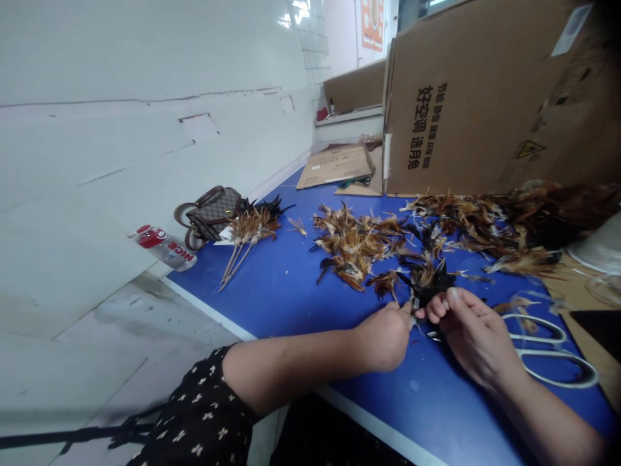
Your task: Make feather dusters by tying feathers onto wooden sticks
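Near the blue table's front edge, my left hand is closed with its fingertips around the base of a small feather bunch, dark with some brown. Just to the right, my right hand has its fingers curled in a pinch close to that base. Whatever lies in the right-hand pinch is too small to make out. Scissors with white handles lie beside and partly behind the right hand. A loose pile of brown feathers lies beyond my left hand.
More feathers spread along a large cardboard box at the back right. Feather-topped sticks, a checked handbag and a bottle are at the left. Flat cardboard lies at the back; a white spool-like object is far right.
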Demonstrator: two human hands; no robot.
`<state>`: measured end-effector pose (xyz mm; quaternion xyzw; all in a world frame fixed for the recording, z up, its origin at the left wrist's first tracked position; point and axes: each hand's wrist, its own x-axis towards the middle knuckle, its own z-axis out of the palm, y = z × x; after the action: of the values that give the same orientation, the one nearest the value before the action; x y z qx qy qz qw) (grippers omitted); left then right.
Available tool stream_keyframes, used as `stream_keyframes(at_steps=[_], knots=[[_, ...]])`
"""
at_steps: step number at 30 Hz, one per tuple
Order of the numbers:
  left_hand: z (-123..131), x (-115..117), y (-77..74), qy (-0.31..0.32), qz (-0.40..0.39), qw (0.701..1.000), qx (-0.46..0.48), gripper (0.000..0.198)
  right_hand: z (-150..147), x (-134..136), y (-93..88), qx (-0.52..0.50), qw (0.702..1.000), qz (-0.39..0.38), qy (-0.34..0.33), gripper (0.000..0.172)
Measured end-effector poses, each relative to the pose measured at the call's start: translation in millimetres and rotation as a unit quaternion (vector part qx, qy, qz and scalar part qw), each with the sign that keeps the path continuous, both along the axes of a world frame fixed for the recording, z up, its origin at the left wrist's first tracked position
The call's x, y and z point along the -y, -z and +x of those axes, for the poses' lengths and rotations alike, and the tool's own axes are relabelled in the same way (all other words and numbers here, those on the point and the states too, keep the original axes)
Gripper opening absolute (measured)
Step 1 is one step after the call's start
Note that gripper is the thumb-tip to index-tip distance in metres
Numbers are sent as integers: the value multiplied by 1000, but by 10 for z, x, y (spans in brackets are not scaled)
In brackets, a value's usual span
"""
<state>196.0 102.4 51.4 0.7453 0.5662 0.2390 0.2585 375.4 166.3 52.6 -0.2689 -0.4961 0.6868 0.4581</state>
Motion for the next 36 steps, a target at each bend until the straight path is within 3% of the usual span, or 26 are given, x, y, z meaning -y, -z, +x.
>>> stream_keyframes(at_steps=[3,7,12,20,23,28,31,36], knots=[[24,31,-22,15,-4,994,-106,70,-13,-8,10,3,1000,-21,1,41],[30,58,-115,40,48,984,-168,53,-25,-15,42,11,998,-57,2,42],[-68,101,-269,-4,61,966,-252,63,-52,-36,92,3,994,-113,2,42],[-161,41,-79,108,213,953,-186,35,-82,-55,66,-31,989,-142,27,40],[-239,-60,-95,162,224,952,-131,29,-80,-54,53,-29,988,-148,33,41],[-453,-189,-175,222,223,949,-26,44,-78,-66,74,-22,988,-148,30,43],[-511,-221,-159,225,221,948,-44,44,-75,-80,96,-22,987,-157,30,43],[-489,-264,-133,253,198,934,-155,42,-77,-90,93,-27,987,-157,31,41]])
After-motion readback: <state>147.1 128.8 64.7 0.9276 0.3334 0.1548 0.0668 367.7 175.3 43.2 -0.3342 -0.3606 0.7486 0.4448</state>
